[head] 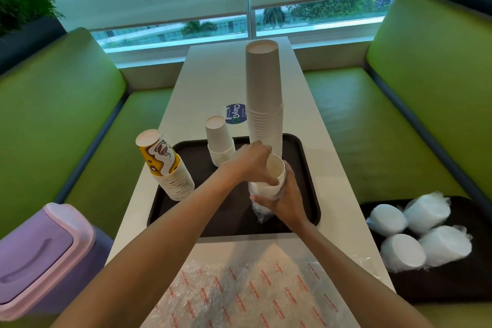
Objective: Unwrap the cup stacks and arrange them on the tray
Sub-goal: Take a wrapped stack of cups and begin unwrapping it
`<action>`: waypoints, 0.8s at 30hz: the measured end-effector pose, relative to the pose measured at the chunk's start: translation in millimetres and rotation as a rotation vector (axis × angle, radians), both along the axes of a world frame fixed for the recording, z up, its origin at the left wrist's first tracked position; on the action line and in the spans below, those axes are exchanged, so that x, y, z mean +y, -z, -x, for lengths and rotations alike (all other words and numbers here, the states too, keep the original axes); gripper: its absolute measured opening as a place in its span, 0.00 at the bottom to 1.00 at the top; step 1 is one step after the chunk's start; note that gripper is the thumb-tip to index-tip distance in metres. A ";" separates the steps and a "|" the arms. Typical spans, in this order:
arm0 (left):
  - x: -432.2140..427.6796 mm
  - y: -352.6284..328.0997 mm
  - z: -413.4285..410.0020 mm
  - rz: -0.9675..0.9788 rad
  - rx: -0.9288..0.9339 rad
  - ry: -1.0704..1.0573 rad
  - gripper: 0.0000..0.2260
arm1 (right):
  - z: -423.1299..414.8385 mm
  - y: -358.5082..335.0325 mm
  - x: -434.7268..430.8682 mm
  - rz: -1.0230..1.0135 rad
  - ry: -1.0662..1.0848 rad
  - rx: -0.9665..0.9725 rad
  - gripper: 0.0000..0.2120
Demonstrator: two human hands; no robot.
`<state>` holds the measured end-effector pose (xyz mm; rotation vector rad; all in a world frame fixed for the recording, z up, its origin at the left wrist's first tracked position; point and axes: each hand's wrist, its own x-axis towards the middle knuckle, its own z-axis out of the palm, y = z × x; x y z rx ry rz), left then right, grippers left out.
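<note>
Both hands meet on one white stack [274, 176] of cups above the right part of the tray [231, 226]. The left hand [253, 162] comes from the left and its fingers curl over the top cup. The right hand [287, 200] grips the lower part of the stack from the right side, together with the clear wrap [259, 212], which hangs bunched below the cups. Just behind the hands, a tall stack [265, 93] stands at the far right corner of the tray. A small stack [219, 138] stands at the far edge, and a printed stack [162, 165] leans at the left edge. The tray lies on a white table [213, 74]. Four wrapped stacks [423, 231] lie on a second tray [452, 287], on the right bench, well apart from the hands.
</note>
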<state>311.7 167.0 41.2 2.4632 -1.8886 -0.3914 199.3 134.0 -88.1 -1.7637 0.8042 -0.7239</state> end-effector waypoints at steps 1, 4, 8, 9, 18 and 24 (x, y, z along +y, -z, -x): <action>-0.4 -0.4 0.5 0.001 -0.001 -0.003 0.30 | -0.9 -4.7 1.1 0.024 0.024 -0.016 0.53; -1.2 -2.6 3.2 -0.013 -0.009 -0.002 0.30 | -5.3 -15.1 2.1 0.029 0.046 -0.045 0.51; -0.9 -4.6 7.5 -0.011 -0.026 -0.009 0.28 | -6.3 -18.3 -2.4 -0.002 0.076 0.013 0.39; -0.6 -5.4 8.3 -0.003 -0.028 -0.009 0.28 | -6.1 -18.1 -3.8 0.000 0.080 0.031 0.38; 1.7 -13.9 16.2 0.068 -0.134 -0.005 0.29 | -4.5 -19.4 -5.7 -0.009 0.062 0.088 0.38; 4.9 -34.0 6.2 0.129 -0.058 -0.050 0.34 | -0.9 -26.3 -6.0 0.031 0.052 0.102 0.38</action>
